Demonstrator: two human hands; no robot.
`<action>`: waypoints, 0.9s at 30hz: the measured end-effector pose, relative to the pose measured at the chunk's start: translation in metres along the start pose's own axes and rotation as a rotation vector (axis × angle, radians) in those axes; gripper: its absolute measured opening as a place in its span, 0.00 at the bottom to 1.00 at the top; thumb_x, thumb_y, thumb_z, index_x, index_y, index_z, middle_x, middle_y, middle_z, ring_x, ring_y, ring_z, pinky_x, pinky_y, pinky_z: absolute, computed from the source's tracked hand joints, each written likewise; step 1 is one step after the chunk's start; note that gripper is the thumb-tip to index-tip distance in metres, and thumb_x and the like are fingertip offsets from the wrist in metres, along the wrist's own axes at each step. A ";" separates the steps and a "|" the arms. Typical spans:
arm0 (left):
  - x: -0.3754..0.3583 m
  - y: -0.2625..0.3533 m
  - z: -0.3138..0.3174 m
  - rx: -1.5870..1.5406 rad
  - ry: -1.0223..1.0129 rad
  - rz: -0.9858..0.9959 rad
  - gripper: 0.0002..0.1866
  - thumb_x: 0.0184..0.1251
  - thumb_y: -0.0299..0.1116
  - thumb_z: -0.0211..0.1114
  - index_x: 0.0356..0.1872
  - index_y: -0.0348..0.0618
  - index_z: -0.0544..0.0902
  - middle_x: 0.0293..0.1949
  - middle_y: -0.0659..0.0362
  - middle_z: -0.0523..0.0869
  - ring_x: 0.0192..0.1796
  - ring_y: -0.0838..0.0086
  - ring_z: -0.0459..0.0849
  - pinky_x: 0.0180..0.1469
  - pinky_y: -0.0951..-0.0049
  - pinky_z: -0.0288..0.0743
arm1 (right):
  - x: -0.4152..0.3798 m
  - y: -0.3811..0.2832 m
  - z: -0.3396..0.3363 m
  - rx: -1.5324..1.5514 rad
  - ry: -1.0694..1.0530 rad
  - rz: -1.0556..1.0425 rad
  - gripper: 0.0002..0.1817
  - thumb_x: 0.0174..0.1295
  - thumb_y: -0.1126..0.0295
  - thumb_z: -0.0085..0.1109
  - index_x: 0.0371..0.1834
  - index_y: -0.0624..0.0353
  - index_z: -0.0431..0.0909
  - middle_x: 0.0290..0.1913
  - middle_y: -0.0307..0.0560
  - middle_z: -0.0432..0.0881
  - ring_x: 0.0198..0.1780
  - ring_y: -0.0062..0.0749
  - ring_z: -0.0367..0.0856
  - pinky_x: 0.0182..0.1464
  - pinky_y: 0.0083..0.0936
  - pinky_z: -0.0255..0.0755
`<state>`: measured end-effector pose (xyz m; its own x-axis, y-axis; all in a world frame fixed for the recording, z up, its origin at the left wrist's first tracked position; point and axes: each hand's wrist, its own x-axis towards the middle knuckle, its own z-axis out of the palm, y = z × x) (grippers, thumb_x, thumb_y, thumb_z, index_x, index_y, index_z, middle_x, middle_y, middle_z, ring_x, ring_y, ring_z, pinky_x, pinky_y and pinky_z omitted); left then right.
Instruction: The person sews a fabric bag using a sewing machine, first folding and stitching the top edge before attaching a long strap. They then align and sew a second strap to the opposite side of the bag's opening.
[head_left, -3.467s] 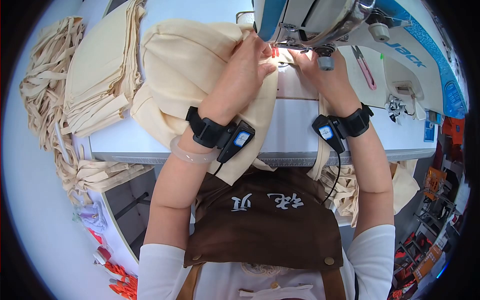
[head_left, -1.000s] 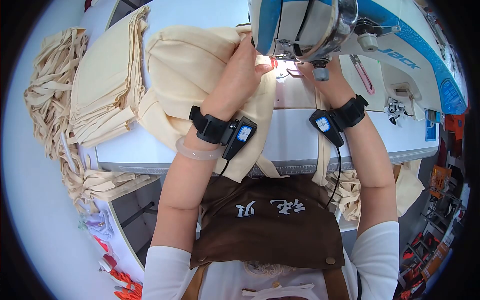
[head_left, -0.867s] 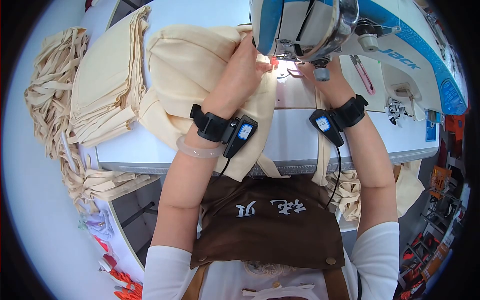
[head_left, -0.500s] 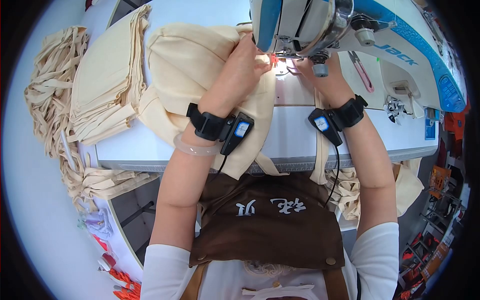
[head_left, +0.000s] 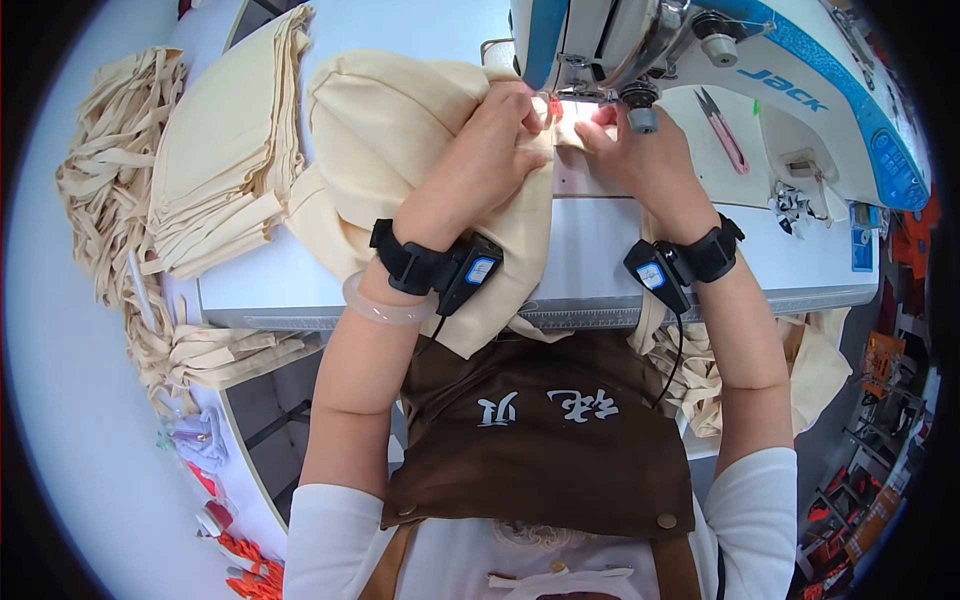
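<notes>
A cream canvas piece (head_left: 395,115), bunched and folded, lies on the sewing machine's bed and hangs over the table's front edge. My left hand (head_left: 497,140) rests on it with its fingers closed on the cloth near the needle area. To the right of the needle, my right hand (head_left: 645,155) pinches the end of a cream fabric strap (head_left: 650,315), whose other part hangs over the table edge below my wrist. The strap end meets the canvas edge under the lit head of the sewing machine (head_left: 790,85). The machine head partly hides the fingertips.
Pink-handled thread snips (head_left: 722,130) lie right of the needle. A stack of cream cloth panels (head_left: 225,150) and a heap of straps (head_left: 115,180) stand at the left. More cream pieces (head_left: 700,385) hang below the table's right side. A ruler strip (head_left: 580,317) runs along the front edge.
My right hand has moved slightly toward me and left, bringing the strap end into view beside the canvas. My left hand's fingers have drawn back a little from the needle. The view has shifted slightly.
</notes>
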<state>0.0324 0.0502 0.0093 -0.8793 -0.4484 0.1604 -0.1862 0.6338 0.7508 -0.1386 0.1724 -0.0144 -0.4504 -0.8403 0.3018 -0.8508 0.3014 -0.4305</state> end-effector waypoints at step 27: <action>-0.047 0.044 0.014 0.584 0.167 -0.004 0.22 0.56 0.36 0.74 0.46 0.33 0.79 0.40 0.50 0.82 0.44 0.53 0.83 0.47 0.59 0.80 | -0.057 -0.065 -0.039 0.907 -0.191 -0.014 0.13 0.66 0.64 0.64 0.40 0.67 0.79 0.30 0.48 0.82 0.32 0.29 0.79 0.38 0.28 0.73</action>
<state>0.0596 0.1080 0.0256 -0.8063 -0.5143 0.2921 -0.4404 0.8517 0.2838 -0.0684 0.2180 0.0294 -0.3207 -0.9255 0.2013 -0.2820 -0.1096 -0.9531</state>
